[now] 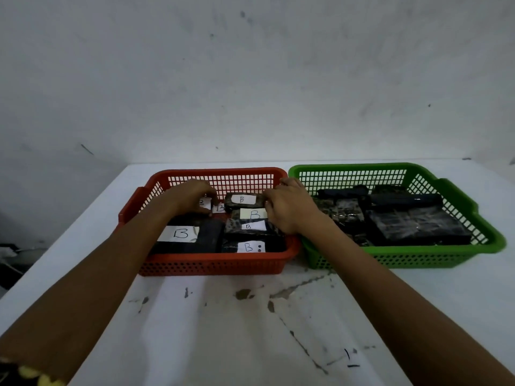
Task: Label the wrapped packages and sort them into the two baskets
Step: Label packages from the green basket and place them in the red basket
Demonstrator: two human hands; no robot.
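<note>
The right grip clamps the end of a B-labelled package inside the red basket; left grip curls on another. Small, film-wrapped, probably light and slippery; its short ends suit holding.

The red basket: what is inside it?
The red basket holds dark wrapped packages with white labels marked B. Both hands, left hand and right hand, cover some; the count is unclear.

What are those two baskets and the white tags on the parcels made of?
The red basket and green basket look like moulded plastic, with glossy rims and grid holes. The tags seem matte paper, hand-lettered "B".
</note>
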